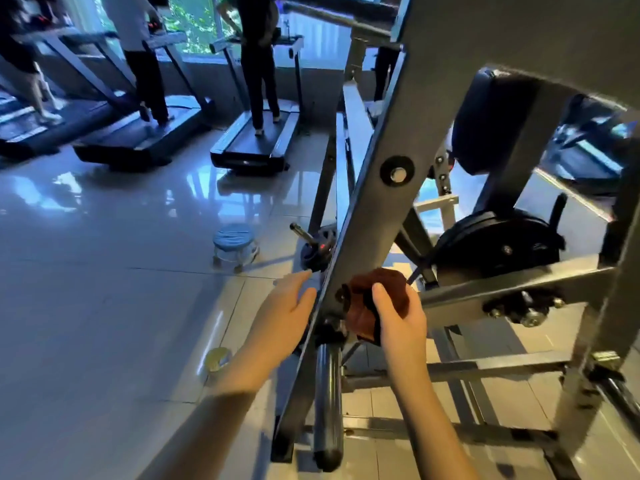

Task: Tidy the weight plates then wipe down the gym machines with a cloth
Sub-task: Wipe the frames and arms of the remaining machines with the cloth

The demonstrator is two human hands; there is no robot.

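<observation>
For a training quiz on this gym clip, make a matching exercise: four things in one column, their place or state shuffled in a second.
1 cloth
2 left hand
3 stool
4 large weight plate

a stands on the floor
b black, mounted on the machine
c bunched in the right hand
d open, fingers straight, beside the slanted beam

Pairs: 1c, 2d, 3a, 4b

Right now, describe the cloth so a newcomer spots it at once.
Find the grey slanted beam of the machine crossing mid-frame. Low on it, the right hand grips a crumpled cloth against the steel. It is the only reddish-brown, soft thing among grey steel and black weight plates.
</observation>
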